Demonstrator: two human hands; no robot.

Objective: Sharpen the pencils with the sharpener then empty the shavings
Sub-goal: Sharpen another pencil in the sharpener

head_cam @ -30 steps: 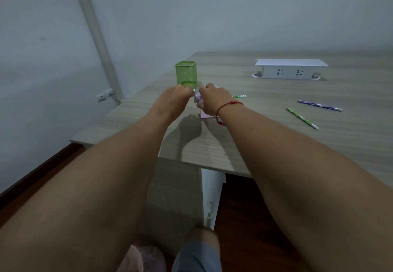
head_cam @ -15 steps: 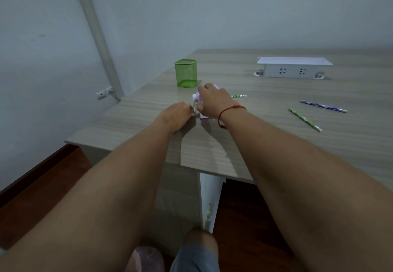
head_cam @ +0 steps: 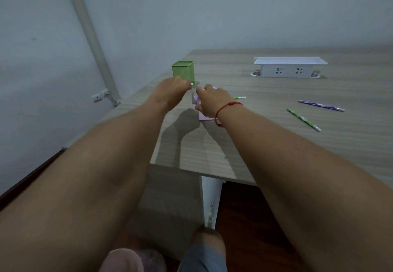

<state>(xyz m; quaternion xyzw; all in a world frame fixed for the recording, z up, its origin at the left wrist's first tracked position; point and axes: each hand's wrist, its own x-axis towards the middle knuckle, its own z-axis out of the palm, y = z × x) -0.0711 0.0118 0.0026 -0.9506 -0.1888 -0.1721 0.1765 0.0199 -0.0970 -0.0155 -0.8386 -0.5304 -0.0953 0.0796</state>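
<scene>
My left hand (head_cam: 172,90) curls round the white crank (head_cam: 192,91). My right hand (head_cam: 212,101) clamps the purple sharpener (head_cam: 204,117) just beside it, near the tabletop's (head_cam: 234,144) left edge. The loaded pencil (head_cam: 239,97) pokes out of the sharpener to the right, its long axis across the tabletop. The blue pencil (head_cam: 321,105) and green pencil (head_cam: 303,119) lie well to the right, nearer my right hand, with open wood between. The mesh cup (head_cam: 182,70) stands just behind my left hand and may crowd the crank's swing.
</scene>
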